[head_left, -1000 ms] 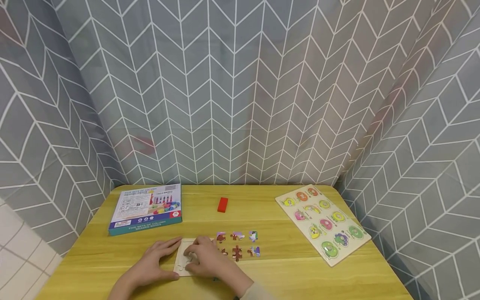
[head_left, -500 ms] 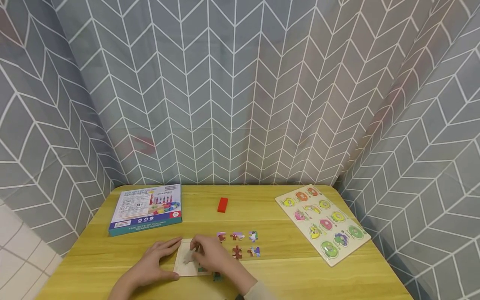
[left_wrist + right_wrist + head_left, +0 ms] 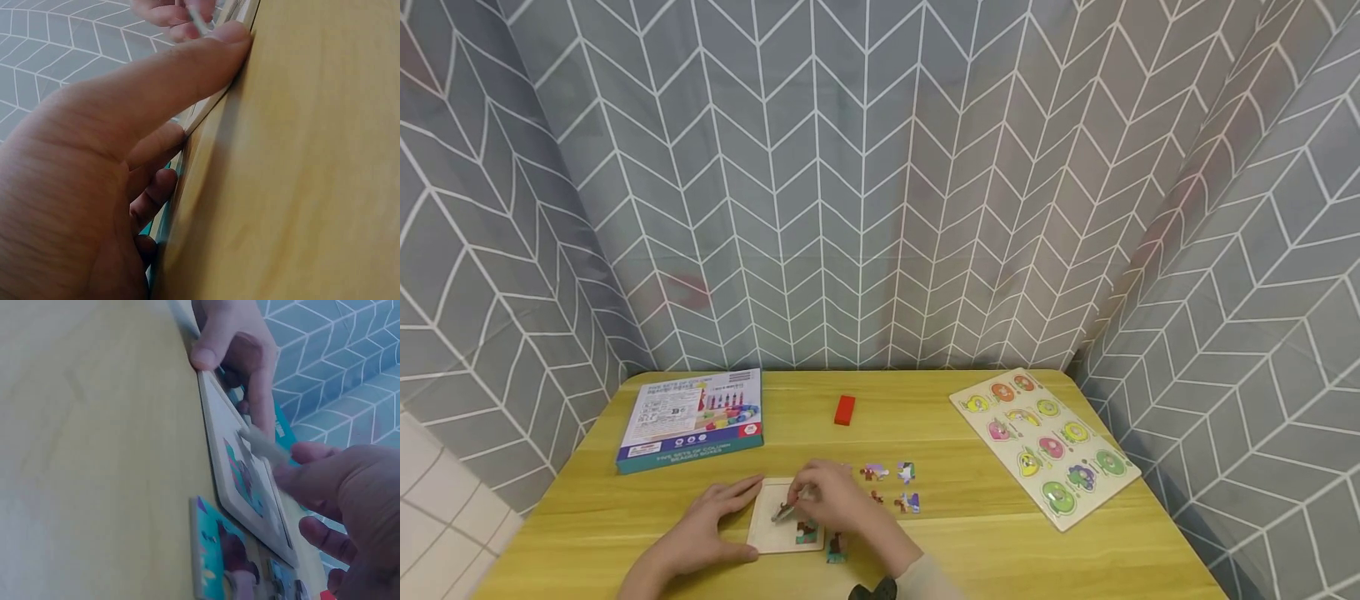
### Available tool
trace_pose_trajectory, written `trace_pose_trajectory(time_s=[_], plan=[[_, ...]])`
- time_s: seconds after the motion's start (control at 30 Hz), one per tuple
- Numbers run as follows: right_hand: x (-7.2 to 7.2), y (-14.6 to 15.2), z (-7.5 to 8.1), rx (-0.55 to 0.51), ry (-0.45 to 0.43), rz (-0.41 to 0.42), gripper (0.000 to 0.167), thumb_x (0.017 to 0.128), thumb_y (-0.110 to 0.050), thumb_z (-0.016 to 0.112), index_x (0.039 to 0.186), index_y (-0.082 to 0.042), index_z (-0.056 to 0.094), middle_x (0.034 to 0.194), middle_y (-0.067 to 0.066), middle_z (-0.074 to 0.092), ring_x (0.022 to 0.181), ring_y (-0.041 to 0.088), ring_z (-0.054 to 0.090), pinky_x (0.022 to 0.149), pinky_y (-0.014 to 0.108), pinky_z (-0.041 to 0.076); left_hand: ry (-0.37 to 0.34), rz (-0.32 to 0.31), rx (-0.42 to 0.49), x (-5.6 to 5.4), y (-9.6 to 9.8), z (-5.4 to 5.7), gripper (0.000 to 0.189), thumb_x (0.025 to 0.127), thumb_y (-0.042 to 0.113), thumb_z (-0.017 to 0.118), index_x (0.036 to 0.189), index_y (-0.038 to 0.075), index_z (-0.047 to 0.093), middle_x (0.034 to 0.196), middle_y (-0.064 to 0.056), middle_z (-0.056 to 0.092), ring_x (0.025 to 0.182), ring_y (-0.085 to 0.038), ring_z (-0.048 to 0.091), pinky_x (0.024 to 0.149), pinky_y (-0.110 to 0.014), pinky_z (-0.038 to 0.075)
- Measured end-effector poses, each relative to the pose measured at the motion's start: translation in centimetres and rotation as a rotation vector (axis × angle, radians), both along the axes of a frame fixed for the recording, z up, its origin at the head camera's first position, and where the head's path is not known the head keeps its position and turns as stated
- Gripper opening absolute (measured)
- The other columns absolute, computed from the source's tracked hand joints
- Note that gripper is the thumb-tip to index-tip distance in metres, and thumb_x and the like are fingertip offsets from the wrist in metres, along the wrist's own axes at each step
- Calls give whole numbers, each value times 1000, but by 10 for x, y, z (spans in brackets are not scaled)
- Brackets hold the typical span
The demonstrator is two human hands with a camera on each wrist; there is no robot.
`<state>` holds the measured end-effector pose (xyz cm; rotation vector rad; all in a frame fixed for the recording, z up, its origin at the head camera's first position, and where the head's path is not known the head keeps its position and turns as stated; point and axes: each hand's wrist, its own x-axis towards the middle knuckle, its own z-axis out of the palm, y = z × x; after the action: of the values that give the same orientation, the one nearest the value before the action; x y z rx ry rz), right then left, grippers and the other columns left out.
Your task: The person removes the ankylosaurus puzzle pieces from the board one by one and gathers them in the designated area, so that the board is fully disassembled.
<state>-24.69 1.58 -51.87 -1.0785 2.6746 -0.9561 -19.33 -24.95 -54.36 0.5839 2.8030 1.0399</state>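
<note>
A shallow wooden puzzle tray lies near the front of the table. My left hand rests along its left side, thumb on the near corner and index finger at the far one. Between right thumb and fingertips I pinch a jigsaw piece, tilted close over the tray. The right hand hovers above the tray's right part. A coloured jigsaw piece lies in the tray's near right corner. Beside the tray, another loose piece lies on the table, and the right hand partly hides more pieces.
Several loose jigsaw pieces lie right of the tray. A red block sits farther back. The flat bead-set box is at back left, and a fruit peg board lies on the right. A patterned curtain hangs behind.
The right hand has shifted slightly up and right, with the piece turned from nearly flat to tilted. The coloured piece in the tray's corner has come into sight. The left hand stays put.
</note>
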Motion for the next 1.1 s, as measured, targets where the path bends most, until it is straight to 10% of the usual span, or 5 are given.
trace_pose_trajectory(time_s=[0.4, 1.1], plan=[[-1, 1, 0, 119, -30, -102, 33, 90, -39, 85, 119, -23, 80, 114, -8, 66, 106, 8, 56, 97, 35, 45, -17, 31, -3, -1, 1, 1, 100, 75, 58, 90, 158, 16, 54, 163, -6, 49, 136, -37, 45, 107, -67, 40], [9, -11, -5, 125, 38, -143, 29, 91, -37, 85, 112, -21, 76, 100, -10, 63, 98, 7, 55, 89, 30, 48, -34, 23, 7, -1, 0, 1, 99, 76, 58, 89, 158, 17, 53, 164, -6, 48, 138, -41, 44, 108, -71, 38]])
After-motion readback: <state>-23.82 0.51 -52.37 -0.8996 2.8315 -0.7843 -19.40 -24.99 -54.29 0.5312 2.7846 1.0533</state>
